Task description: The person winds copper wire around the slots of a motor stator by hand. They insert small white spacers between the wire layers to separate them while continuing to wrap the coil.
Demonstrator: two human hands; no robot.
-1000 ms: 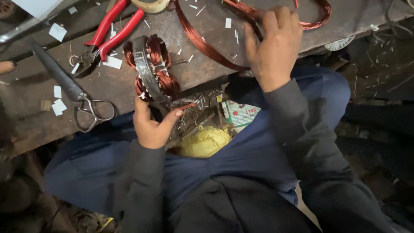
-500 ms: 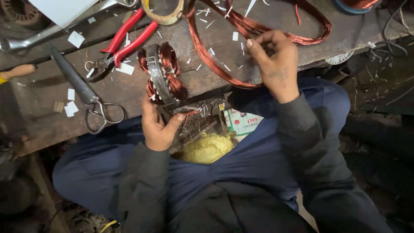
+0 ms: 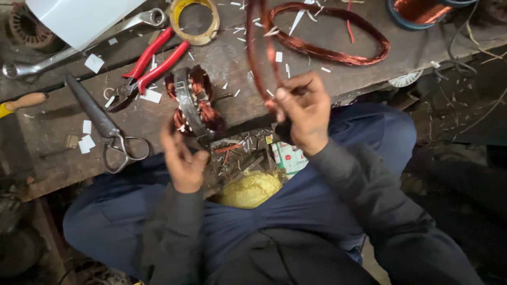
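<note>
a loop of copper wire (image 3: 264, 58) is pinched in the right hand (image 3: 303, 113), raised over the wooden tabletop (image 3: 47, 142). the left hand (image 3: 182, 158) is held open w/ fingers curled, just below a motor stator (image 3: 193, 103) wound w/ copper, not gripping it. a 2nd copper coil (image 3: 338, 53) is laid behind. red pliers (image 3: 150, 63), scissors (image 3: 108, 126), a tape roll (image 3: 196, 21) & paper scraps are spread at left.

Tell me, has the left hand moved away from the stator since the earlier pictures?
Yes. The left hand gripped the stator earlier; now it is open just below it, toward the person, while the stator stays beside the red pliers.
</note>
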